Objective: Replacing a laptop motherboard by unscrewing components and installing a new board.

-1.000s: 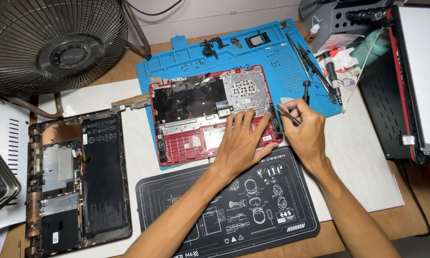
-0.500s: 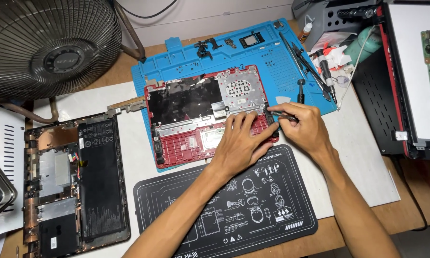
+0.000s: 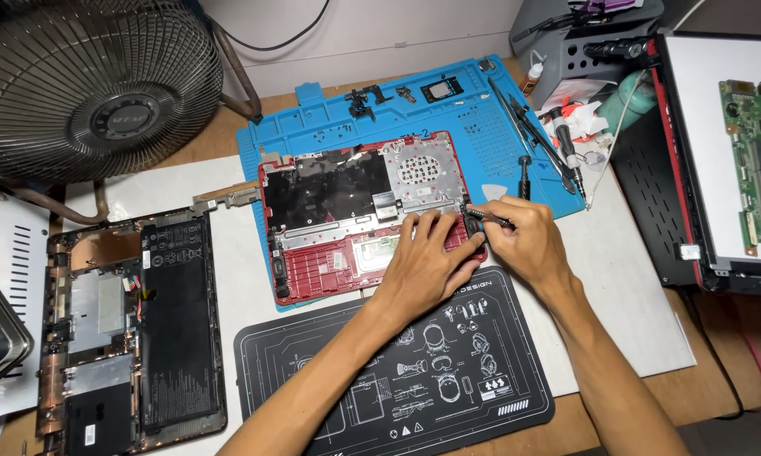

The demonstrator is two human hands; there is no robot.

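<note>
Starting far left of the red laptop shell [image 3: 355, 219], we see a black fan [image 3: 93, 84] standing at the back of the bench [image 3: 634, 321] and an opened laptop base [image 3: 135, 329] lying flat with its dark battery face up, set aside where it does not crowd the work. The red laptop shell itself lies on a blue repair mat [image 3: 330, 127], which keeps loose parts from rolling off. In front of the shell sits a black printed mat [image 3: 397, 371]. Our left hand [image 3: 423, 266] rests flat and spread on the shell's lower right part, gripping nothing, apparently pinning it steady. Just right of it, our right hand [image 3: 524, 245] is curled shut around a small black screwdriver [image 3: 486, 219] whose tip points at the shell's right edge. Spare tools [image 3: 541, 139] lie on the blue mat beyond the shell's right edge, and further right a green circuit board [image 3: 756, 152] lies on a white panel.
</note>
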